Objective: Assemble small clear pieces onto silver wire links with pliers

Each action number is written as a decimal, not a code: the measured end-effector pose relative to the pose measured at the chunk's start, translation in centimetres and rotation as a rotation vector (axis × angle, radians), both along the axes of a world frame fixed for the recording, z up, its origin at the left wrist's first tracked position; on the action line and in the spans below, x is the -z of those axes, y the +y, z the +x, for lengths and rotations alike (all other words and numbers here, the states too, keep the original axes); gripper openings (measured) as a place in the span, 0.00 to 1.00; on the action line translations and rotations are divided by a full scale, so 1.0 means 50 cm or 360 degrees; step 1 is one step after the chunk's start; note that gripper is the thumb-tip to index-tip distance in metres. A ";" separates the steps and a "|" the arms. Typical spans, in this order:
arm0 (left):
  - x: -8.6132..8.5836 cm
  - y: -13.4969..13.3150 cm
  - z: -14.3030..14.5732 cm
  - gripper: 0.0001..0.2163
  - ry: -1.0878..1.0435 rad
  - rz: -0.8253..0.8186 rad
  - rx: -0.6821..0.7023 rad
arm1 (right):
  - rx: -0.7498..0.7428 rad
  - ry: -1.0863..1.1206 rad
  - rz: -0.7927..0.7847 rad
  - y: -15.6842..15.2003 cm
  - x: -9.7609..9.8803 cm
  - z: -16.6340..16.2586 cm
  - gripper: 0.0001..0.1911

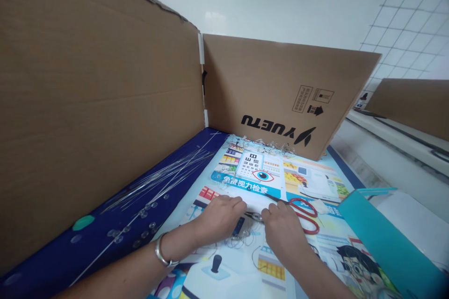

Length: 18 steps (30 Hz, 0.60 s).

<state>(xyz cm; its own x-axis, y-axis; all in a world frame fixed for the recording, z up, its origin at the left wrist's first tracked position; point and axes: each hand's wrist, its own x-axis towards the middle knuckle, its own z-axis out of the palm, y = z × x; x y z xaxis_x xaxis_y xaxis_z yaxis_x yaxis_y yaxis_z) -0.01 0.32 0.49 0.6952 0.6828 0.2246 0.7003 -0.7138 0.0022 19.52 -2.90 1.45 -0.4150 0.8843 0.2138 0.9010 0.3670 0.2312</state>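
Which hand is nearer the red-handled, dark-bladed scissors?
Right: the right hand is beside the scissors, partly in front of them in view; the left hand is farther left, clear of them.

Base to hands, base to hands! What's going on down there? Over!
Right hand: gripping pliers. Left hand: close by, hold unclear. Possible snag: red-handled scissors beside right hand. Over.

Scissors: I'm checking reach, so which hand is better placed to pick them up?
Probably the right hand: beside the scissors, nearer their red handles than the left hand, though it seems to hold pliers.
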 end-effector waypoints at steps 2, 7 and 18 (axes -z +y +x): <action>0.000 -0.001 0.000 0.06 0.0003 0.0003 0.0001 | 0.0000 0.0012 -0.0006 0.001 0.001 0.001 0.10; 0.003 -0.001 -0.001 0.05 -0.0001 -0.0009 -0.0002 | -0.0006 0.0015 -0.0033 0.002 0.003 0.002 0.10; -0.004 0.001 -0.003 0.05 -0.0092 -0.0032 0.0019 | -0.0026 -0.0064 0.0078 0.000 0.005 0.002 0.07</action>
<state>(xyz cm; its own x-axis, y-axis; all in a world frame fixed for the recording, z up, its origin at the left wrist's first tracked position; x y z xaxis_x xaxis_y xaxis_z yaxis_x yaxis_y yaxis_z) -0.17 0.35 0.69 0.6895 0.6793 0.2512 0.6901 -0.7215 0.0570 19.63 -2.89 1.21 -0.4386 0.8661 0.2398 0.8846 0.3690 0.2851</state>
